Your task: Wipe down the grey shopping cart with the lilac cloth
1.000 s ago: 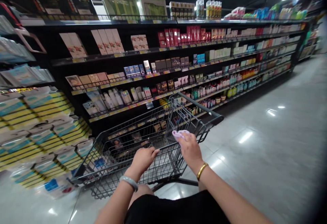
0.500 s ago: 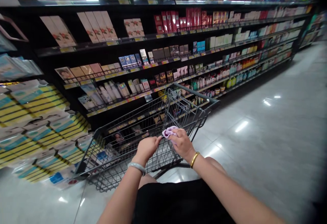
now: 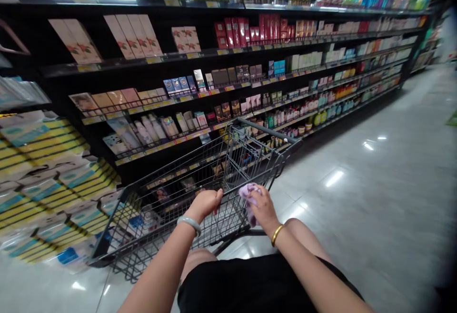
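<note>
A dark wire shopping cart (image 3: 228,215) is gripped along its near top side by the left hand (image 3: 205,203). Well apart from that hand, a crumpled lilac cloth (image 3: 249,190) is pinched in the right hand (image 3: 264,207), close by the same side (whether the wire is touched cannot be told). Store shelves (image 3: 178,57) are lined with boxes and bottles; yellow-striped packages (image 3: 46,189) are stacked leftward.

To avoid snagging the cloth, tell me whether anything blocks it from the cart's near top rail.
Nothing visible does: the lilac cloth in the right hand overlaps the near top rail in view; the left hand is off to one side.
</note>
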Demonstrator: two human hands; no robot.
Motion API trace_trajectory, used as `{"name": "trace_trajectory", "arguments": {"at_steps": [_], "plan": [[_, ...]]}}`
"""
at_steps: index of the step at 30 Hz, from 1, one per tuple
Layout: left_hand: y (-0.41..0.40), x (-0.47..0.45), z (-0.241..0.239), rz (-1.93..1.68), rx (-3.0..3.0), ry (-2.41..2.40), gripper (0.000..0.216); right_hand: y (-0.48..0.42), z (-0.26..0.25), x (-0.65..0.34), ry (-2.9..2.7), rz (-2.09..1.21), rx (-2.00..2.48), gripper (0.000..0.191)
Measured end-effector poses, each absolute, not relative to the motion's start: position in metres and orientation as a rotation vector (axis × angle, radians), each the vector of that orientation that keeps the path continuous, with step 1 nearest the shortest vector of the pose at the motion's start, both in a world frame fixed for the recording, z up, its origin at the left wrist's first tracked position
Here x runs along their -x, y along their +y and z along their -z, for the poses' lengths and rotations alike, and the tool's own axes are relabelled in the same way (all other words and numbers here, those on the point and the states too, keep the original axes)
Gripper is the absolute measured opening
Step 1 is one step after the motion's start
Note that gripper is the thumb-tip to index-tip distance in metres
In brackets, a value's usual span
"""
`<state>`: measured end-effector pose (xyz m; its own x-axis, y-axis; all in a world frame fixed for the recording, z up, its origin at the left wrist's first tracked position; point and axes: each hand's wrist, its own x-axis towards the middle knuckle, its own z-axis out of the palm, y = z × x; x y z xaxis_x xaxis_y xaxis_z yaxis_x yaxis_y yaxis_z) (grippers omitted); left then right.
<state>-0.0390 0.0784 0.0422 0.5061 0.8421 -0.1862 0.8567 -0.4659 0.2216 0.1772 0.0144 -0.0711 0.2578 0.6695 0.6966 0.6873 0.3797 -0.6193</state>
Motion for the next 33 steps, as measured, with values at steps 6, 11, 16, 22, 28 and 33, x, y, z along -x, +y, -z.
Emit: {"name": "trace_trajectory", "arguments": {"at_steps": [6, 11, 16, 22, 28, 33], "plan": [[0.082, 0.035, -0.037, 0.047, -2.455, 1.441, 0.082, 0.041, 0.064, -0.203, -0.865, 0.023, 1.372, 0.015], [0.085, 0.033, -0.040, -0.013, -2.420, 1.486, 0.080, 0.040, 0.080, -0.139, -1.122, -0.139, 1.291, 0.019], [0.086, 0.031, -0.041, -0.010, -2.421, 1.499, 0.078, 0.043, 0.072, -0.153, -1.025, -0.080, 1.256, 0.016], [0.087, 0.027, -0.042, -0.012, -2.444, 1.532, 0.077, 0.055, 0.104, -0.165, -1.023, -0.052, 1.336, 0.022], [0.088, 0.024, -0.044, 0.013, -2.426, 1.539, 0.077, 0.041, 0.151, -0.142, -1.123, -0.198, 1.349, 0.021], [0.091, 0.025, -0.039, 0.010, -2.448, 1.530, 0.077, 0.056, 0.117, -0.167, -1.022, -0.154, 1.355, 0.017]]}}
